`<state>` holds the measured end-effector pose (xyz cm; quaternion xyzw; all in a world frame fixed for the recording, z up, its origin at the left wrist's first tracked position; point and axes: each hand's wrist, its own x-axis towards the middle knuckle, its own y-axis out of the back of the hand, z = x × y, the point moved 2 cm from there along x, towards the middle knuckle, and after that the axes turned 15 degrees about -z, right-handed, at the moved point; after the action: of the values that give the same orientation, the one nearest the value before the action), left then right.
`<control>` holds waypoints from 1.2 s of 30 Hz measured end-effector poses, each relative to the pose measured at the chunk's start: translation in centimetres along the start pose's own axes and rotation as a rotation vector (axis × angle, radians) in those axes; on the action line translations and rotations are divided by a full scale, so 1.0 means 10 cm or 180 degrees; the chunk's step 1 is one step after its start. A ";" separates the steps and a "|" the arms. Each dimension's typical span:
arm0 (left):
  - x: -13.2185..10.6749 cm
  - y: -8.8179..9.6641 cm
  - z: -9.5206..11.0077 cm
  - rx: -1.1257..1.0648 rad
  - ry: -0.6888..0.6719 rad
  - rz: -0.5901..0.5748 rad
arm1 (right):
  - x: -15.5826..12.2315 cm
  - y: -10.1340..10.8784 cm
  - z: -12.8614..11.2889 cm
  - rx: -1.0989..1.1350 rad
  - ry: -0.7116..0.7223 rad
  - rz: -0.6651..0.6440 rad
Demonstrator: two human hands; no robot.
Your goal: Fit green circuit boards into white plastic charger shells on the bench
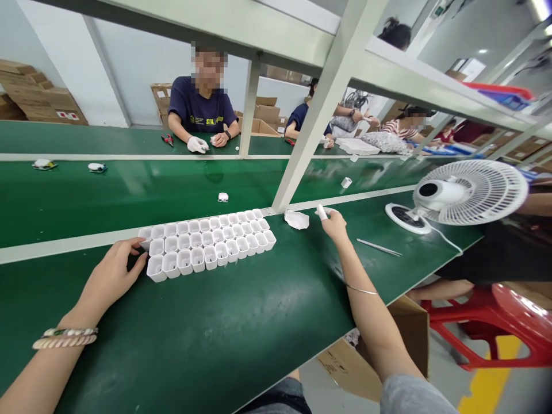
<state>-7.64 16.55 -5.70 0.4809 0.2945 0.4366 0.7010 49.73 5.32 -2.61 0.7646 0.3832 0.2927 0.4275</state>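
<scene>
Three close rows of small white plastic cups (pixel 209 257), their mouths facing up, stand on the green workbench. At their left end, my left hand (pixel 112 270) pinches the end cup (pixel 145 234) of the back row between thumb and fingers. Dark bits show inside several cups. Beyond the rows' right end, my right hand (pixel 333 224) is just above the bench, fingers reaching forward and apart, with white coverings on the fingertips. A crumpled, thin white piece (pixel 296 219) lies just left of it; what it is I cannot make out.
Metal tweezers (pixel 379 247) and a white fan (pixel 457 192) are to the right. A slanted post (pixel 304 132) rises behind the cups. On the green belt lie small white parts (pixel 223 197) and a lone white cup (pixel 346 182). Co-workers (pixel 202 109) sit opposite.
</scene>
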 end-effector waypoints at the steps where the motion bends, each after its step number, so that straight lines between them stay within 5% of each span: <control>1: 0.00 0.00 0.01 -0.0003 -0.0009 0.0004 | -0.05 0.02 -0.06 0.0155 0.0198 0.0251; 3: -0.01 0.00 0.02 -0.0039 -0.0075 0.0069 | -0.18 0.05 -0.27 0.0370 0.0736 0.0772; 5: -0.01 -0.01 0.03 -0.0096 -0.0158 0.0178 | -0.27 0.01 -0.59 0.0345 0.1436 0.0851; 8: 0.00 -0.02 0.02 -0.0221 -0.0273 0.0375 | -0.19 -0.18 -1.23 -0.0056 0.2078 -0.0151; 11: 0.03 -0.03 0.01 -0.0437 -0.0347 0.0529 | 0.18 -0.49 -1.85 -0.0613 0.1599 -0.1337; 16: -0.02 0.00 0.08 -0.0493 -0.0484 0.0695 | 0.67 -0.91 -2.51 -0.0683 0.1401 -0.1705; 20: -0.07 0.03 0.11 -0.0526 -0.0460 0.0879 | 0.66 -1.08 -2.68 -0.0607 0.1597 -0.1777; 26: -0.03 0.02 0.06 -0.0816 -0.0290 0.1242 | 0.75 -1.13 -2.51 -0.0465 0.1463 -0.1824; 32: -0.04 0.03 0.08 -0.0893 -0.0419 0.1484 | 0.84 -1.01 -2.46 -0.0034 0.1266 -0.1514; 36: -0.09 0.12 0.16 -0.0917 -0.0581 0.1704 | 0.45 -0.76 -2.65 0.0711 0.1777 -0.1494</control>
<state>-7.10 15.26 -4.05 0.4742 0.0284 0.5979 0.6456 28.99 23.04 3.53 0.5888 0.6792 0.3403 0.2760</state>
